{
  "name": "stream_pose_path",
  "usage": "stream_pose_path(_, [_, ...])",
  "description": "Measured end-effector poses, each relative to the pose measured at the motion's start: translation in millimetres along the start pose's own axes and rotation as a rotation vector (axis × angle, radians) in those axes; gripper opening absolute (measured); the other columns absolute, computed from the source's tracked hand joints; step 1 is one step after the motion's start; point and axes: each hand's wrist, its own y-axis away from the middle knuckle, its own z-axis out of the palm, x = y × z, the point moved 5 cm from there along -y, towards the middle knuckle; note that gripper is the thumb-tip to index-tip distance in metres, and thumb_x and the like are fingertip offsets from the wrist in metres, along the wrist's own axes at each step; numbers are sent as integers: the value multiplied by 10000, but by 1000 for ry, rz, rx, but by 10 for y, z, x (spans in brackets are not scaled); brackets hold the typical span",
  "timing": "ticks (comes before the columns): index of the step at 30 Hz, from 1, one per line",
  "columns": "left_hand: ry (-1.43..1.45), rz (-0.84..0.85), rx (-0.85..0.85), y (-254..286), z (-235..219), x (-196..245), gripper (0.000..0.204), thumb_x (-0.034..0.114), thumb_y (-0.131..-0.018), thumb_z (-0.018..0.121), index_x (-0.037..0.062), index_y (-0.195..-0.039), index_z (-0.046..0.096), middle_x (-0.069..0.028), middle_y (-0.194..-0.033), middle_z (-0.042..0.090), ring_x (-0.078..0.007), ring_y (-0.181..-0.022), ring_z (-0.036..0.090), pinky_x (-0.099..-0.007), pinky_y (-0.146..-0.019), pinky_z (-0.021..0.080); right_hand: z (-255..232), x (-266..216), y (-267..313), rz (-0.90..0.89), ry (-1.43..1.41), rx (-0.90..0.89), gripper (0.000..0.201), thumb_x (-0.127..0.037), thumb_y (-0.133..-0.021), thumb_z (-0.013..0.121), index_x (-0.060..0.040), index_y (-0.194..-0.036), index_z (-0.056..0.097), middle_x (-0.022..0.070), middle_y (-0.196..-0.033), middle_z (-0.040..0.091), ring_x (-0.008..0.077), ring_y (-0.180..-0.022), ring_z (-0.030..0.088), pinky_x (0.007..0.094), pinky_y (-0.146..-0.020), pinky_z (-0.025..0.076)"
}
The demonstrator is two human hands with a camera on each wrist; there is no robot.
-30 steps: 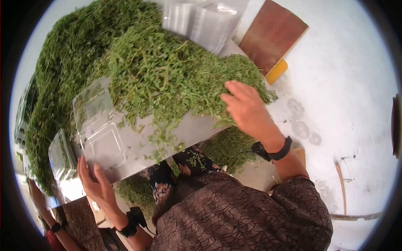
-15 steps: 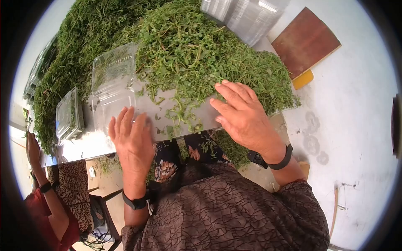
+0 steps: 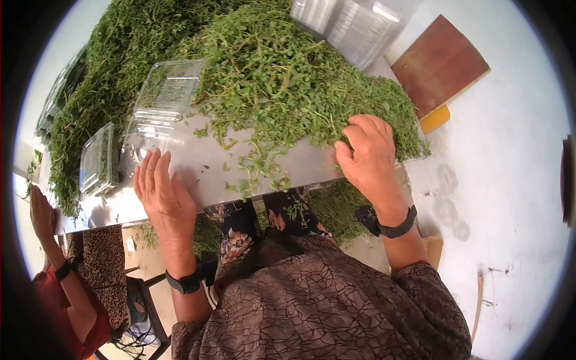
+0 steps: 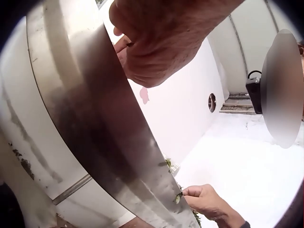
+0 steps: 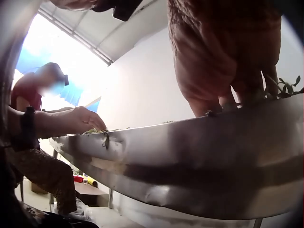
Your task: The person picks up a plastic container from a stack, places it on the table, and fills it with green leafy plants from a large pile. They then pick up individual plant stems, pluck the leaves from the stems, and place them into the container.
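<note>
In the head view my left hand (image 3: pixel 165 192) lies over the near table edge, fingers extended toward an open clear plastic clamshell box (image 3: pixel 171 81). The box's lid stands raised against the greens. My right hand (image 3: pixel 371 153) is at the near right side of a large heap of leafy green sprigs (image 3: pixel 264 72), with its fingers curled into the sprigs there. From the left wrist, the right hand (image 4: pixel 206 204) shows thumb and fingertips together beside a few leaves at the table edge. The right wrist view shows leaves (image 5: pixel 287 88) beside the fingers.
A filled clamshell box (image 3: pixel 99 159) stands at the left. Stacked empty boxes (image 3: pixel 351 30) stand at the back, near a reddish-brown board (image 3: pixel 441 63) on the right. The metal table (image 3: pixel 288 165) has a straight near edge. Another person's hand (image 3: pixel 43 216) rests at the far left.
My left hand has moved left, nearer the open box. The right hand has shifted right along the heap, and its spread fingers have curled in.
</note>
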Motion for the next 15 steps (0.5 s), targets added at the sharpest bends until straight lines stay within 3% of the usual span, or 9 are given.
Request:
stream_pose_path(4, [114, -35, 20, -2, -48, 91, 341, -50, -773, 574, 9, -1109, 587, -149, -1190, 582, -332, -1197, 493, -436, -1036, 363, 29, 91, 38, -15, 29, 46, 133, 22, -632, 596, 13, -762, 571, 129, -929, 571, 316, -955, 522, 426, -851, 402])
stream_pose_path(8, [224, 55, -5, 64, -23, 334, 303, -31, -759, 615, -5, -1060, 597, -161, -1189, 582, -330, -1164, 522, -418, -964, 430, -81, 130, 6, 41, 5, 127, 144, 51, -634, 562, 13, -772, 556, 132, -903, 572, 321, -919, 534, 419, -817, 419])
stream_pose_path(11, [392, 97, -172, 99, 43, 596, 315, -31, -738, 631, -26, -1052, 606, -180, -1193, 582, -338, -1148, 534, -429, -946, 437, -143, 188, 14, 101, 25, 178, 170, 58, -641, 549, 12, -804, 543, 137, -894, 572, 326, -899, 537, 417, -797, 430])
stream_pose_path(15, [411, 188, -274, 62, 176, 742, 327, -25, -727, 645, -20, -1053, 614, -190, -1187, 585, -363, -1079, 564, -428, -920, 452, -101, 258, 21, 127, 24, 136, 190, 46, -651, 562, 8, -835, 542, 145, -903, 569, 328, -898, 536, 418, -804, 432])
